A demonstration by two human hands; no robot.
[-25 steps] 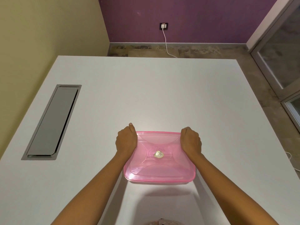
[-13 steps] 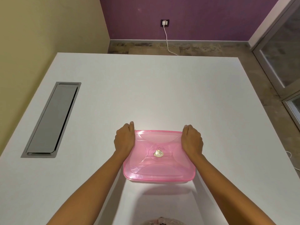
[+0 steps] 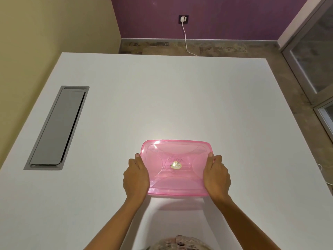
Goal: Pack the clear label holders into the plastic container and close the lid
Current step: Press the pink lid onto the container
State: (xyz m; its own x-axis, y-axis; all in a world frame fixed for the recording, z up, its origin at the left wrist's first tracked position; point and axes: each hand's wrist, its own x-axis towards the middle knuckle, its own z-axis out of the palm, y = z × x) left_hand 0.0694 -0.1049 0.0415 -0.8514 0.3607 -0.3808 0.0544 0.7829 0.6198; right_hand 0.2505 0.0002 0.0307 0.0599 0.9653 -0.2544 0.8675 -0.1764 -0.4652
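Note:
A pink translucent plastic container [image 3: 177,184] sits on the white table [image 3: 162,105] near its front edge, with its lid on top. The lid has a small round sticker [image 3: 176,165] at its middle. My left hand [image 3: 135,179] grips the container's left side, thumb resting on the lid's edge. My right hand [image 3: 216,177] grips the right side in the same way. The clear label holders cannot be made out through the pink plastic.
A grey cable hatch [image 3: 55,129] is set into the table at the left. Beyond the far edge, a white cable [image 3: 186,40] runs from a wall socket [image 3: 183,19] down to the floor. A glass door [image 3: 317,56] stands at the right.
Both hands have slid back along the container's sides towards me, from its far corners to the middle and near part. The container has stayed in place.

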